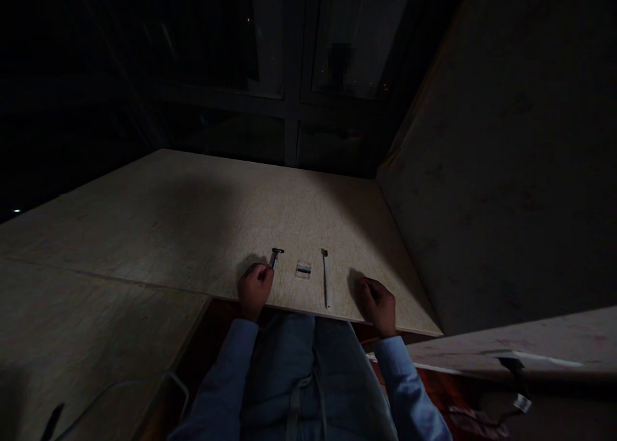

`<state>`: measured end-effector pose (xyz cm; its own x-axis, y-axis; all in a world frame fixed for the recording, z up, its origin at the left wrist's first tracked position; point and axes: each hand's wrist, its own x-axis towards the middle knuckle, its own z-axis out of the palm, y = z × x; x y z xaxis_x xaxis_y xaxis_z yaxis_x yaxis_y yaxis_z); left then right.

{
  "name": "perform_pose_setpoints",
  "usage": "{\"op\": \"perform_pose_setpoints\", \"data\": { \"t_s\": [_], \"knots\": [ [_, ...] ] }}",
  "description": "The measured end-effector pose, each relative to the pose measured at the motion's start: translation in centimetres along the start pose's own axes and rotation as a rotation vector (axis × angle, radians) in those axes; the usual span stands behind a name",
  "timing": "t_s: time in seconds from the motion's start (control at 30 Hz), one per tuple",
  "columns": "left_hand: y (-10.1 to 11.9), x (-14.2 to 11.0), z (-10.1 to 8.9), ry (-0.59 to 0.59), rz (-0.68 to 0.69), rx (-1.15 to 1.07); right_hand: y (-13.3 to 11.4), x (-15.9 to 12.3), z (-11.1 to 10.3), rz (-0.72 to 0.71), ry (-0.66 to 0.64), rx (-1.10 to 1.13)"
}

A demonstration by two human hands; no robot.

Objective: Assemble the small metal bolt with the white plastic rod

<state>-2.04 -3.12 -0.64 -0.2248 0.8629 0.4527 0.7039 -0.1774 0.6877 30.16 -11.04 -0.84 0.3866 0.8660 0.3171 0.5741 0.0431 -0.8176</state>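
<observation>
A razor [276, 256] with a dark head lies on the pale table, its head pointing away from me. My left hand [255, 288] is closed at its near end, fingertips around the lower handle, which they hide. To the right of the razor is a small clear case [303, 270] with a blue strip across it. Farther right, a white toothbrush [327, 280] with dark bristles lies lengthwise, handle toward me. My right hand [379, 303] rests near the table's front edge, right of the toothbrush, its fingers curled in with nothing visible in them.
The pale table [193, 235] reaches back to a dark window [289, 107]. A wall [506, 203] bounds it on the right. At lower left, a cable [135, 383] runs over another pale surface. My legs [313, 377] are below the front edge.
</observation>
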Motion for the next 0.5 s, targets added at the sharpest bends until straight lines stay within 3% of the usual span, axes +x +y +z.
{"op": "perform_pose_setpoints", "data": {
  "t_s": [0.5],
  "knots": [
    [0.12,-0.02,0.12,0.031,0.05,0.015,0.07,0.04,0.15,-0.062,-0.043,-0.186]
  ]
}}
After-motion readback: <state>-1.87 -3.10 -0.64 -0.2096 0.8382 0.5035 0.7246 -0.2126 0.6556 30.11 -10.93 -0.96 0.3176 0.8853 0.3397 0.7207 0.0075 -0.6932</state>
